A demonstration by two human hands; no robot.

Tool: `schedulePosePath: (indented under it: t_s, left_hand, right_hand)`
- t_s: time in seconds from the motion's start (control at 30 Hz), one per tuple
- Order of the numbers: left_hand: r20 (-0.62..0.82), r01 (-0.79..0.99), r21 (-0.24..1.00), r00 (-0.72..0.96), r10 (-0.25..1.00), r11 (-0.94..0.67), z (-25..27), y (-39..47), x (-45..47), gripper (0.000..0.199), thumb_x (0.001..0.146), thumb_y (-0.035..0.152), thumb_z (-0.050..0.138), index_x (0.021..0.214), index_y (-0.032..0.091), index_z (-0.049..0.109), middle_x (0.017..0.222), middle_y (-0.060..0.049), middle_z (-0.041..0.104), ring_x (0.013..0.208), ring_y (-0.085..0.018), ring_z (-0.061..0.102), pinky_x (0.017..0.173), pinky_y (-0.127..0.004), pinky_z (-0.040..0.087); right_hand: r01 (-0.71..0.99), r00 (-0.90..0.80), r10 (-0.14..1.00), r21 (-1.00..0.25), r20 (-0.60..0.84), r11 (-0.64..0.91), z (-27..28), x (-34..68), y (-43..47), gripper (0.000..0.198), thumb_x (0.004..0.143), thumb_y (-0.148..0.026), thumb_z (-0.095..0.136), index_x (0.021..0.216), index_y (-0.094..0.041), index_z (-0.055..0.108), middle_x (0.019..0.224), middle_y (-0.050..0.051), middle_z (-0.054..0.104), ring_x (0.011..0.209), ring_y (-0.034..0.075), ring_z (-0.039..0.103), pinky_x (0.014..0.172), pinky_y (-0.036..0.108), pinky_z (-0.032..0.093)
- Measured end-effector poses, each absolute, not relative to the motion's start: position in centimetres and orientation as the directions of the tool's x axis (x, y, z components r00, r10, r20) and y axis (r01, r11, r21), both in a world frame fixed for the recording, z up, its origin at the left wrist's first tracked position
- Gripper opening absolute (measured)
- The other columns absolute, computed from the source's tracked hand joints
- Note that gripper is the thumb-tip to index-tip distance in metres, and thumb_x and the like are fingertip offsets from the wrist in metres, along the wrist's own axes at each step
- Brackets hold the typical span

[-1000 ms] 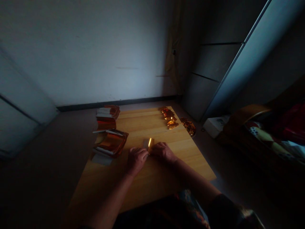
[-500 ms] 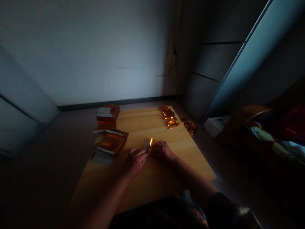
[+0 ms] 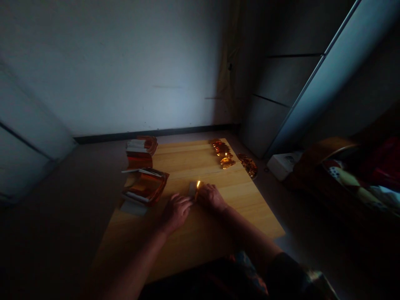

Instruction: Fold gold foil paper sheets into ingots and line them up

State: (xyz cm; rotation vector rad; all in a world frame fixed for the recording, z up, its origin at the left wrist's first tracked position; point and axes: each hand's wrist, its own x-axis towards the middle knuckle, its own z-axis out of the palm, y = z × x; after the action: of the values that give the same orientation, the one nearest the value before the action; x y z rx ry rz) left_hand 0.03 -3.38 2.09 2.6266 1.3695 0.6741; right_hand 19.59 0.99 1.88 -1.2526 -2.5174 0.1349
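A small sheet of shiny gold foil paper [image 3: 198, 186] lies in front of me on the wooden table, with a pale grey patch along its left side. My left hand [image 3: 178, 208] is closed at the sheet's near left corner, fingertips pinching its edge. From the right, my right hand [image 3: 212, 197] is closed on the same sheet, its fingers bent and partly hidden. Dim light blurs the fingertips. Stacks of orange-gold foil sheets [image 3: 150, 183] with white edges lie left of my left hand. Folded gold foil pieces [image 3: 222, 152] stand in a row at the far right.
The light wooden table [image 3: 184, 160] stands near a pale wall. More folded gold pieces [image 3: 248, 166] sit in a heap beyond its right edge. A white box [image 3: 283, 164] and a wooden armrest [image 3: 328, 146] are on the right, near a tall cabinet [image 3: 275, 100].
Both hands stay at the foil sheet with slight finger movement. The bright strip of foil showing between them has become shorter, and my right hand has shifted slightly.
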Motion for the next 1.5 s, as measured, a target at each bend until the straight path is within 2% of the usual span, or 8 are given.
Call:
schedulePosePath:
  t_s: [0.17, 0.33, 0.47, 1.1, 1.2, 1.3, 1.4, 1.5]
  left_hand:
    - [0.343, 0.75, 0.299, 0.492, 0.8, -0.589, 2.4, -3.7, 0.3, 0.033, 0.078, 0.011, 0.049, 0.104, 0.026, 0.064, 0.109, -0.004, 0.068, 0.103, -0.02, 0.06, 0.105, -0.051, 0.03]
    - [0.352, 0.772, 0.273, 0.474, 0.807, -0.573, 2.4, -4.0, 0.5, 0.028, 0.078, 0.014, 0.051, 0.103, 0.023, 0.061, 0.108, -0.005, 0.067, 0.108, -0.021, 0.057, 0.104, -0.049, 0.033]
    - [0.342, 0.768, 0.248, 0.501, 0.795, -0.591, 2.4, -4.2, 0.5, 0.035, 0.079, 0.015, 0.052, 0.112, 0.025, 0.058, 0.113, -0.004, 0.065, 0.111, -0.022, 0.054, 0.105, -0.05, 0.031]
    - [0.319, 0.764, 0.256, 0.512, 0.798, -0.592, 2.4, -4.4, 0.6, 0.032, 0.081, 0.017, 0.05, 0.11, 0.025, 0.062, 0.117, -0.007, 0.064, 0.108, -0.022, 0.056, 0.101, -0.051, 0.031]
    - [0.314, 0.783, 0.255, 0.488, 0.814, -0.568, 2.4, -4.5, 0.8, 0.031, 0.081, 0.016, 0.049, 0.108, 0.025, 0.062, 0.116, -0.006, 0.065, 0.107, -0.022, 0.057, 0.103, -0.053, 0.027]
    - [0.314, 0.798, 0.253, 0.466, 0.827, -0.546, 2.5, -4.6, 1.1, 0.03, 0.081, 0.016, 0.05, 0.107, 0.026, 0.062, 0.116, -0.004, 0.065, 0.107, -0.022, 0.057, 0.104, -0.055, 0.025]
    - [0.325, 0.807, 0.241, 0.457, 0.828, -0.539, 2.5, -4.7, 1.3, 0.029, 0.08, 0.015, 0.051, 0.104, 0.027, 0.062, 0.115, -0.003, 0.065, 0.106, -0.021, 0.058, 0.104, -0.054, 0.025]
    - [0.335, 0.816, 0.233, 0.443, 0.832, -0.528, 2.6, -4.6, 1.6, 0.027, 0.08, 0.015, 0.051, 0.102, 0.027, 0.063, 0.112, -0.002, 0.066, 0.104, -0.021, 0.058, 0.105, -0.054, 0.024]
  right_hand:
    - [0.761, -0.542, 0.798, -0.25, 0.262, 0.599, 1.6, 19.5, 1.2, 0.018, 0.091, -0.027, 0.051, 0.086, -0.016, 0.065, 0.089, 0.007, 0.063, 0.082, 0.017, 0.05, 0.075, 0.028, 0.035]
    - [0.735, -0.531, 0.8, -0.318, 0.28, 0.599, 1.5, 19.4, 1.5, 0.014, 0.088, -0.026, 0.056, 0.083, -0.016, 0.064, 0.088, 0.006, 0.063, 0.08, 0.016, 0.051, 0.072, 0.027, 0.035]
    - [0.7, -0.531, 0.788, -0.363, 0.312, 0.615, 1.0, 19.3, 1.9, 0.012, 0.086, -0.025, 0.058, 0.079, -0.016, 0.063, 0.087, 0.005, 0.062, 0.077, 0.014, 0.052, 0.069, 0.024, 0.036]
    - [0.714, -0.521, 0.804, -0.37, 0.286, 0.594, 0.8, 19.0, 2.5, 0.012, 0.082, -0.026, 0.061, 0.077, -0.016, 0.062, 0.085, 0.005, 0.063, 0.073, 0.014, 0.054, 0.064, 0.023, 0.038]
    - [0.695, -0.5, 0.811, -0.419, 0.302, 0.584, 0.8, 18.9, 2.4, 0.011, 0.081, -0.027, 0.063, 0.078, -0.016, 0.062, 0.087, 0.006, 0.062, 0.076, 0.015, 0.054, 0.068, 0.024, 0.039]
    - [0.657, -0.453, 0.83, -0.507, 0.325, 0.558, 0.8, 19.0, 2.3, 0.001, 0.077, -0.017, 0.062, 0.078, -0.017, 0.061, 0.087, 0.005, 0.061, 0.078, 0.015, 0.053, 0.07, 0.023, 0.04]
    - [0.605, -0.414, 0.845, -0.592, 0.337, 0.532, 0.8, 19.3, 2.5, 0.011, 0.076, -0.008, 0.055, 0.075, -0.017, 0.059, 0.081, 0.003, 0.058, 0.075, 0.013, 0.052, 0.069, 0.022, 0.041]
    - [0.569, -0.407, 0.853, -0.639, 0.327, 0.517, 0.7, 19.5, 2.6, 0.012, 0.073, -0.007, 0.054, 0.072, -0.018, 0.057, 0.076, 0.0, 0.054, 0.072, 0.012, 0.05, 0.067, 0.021, 0.04]
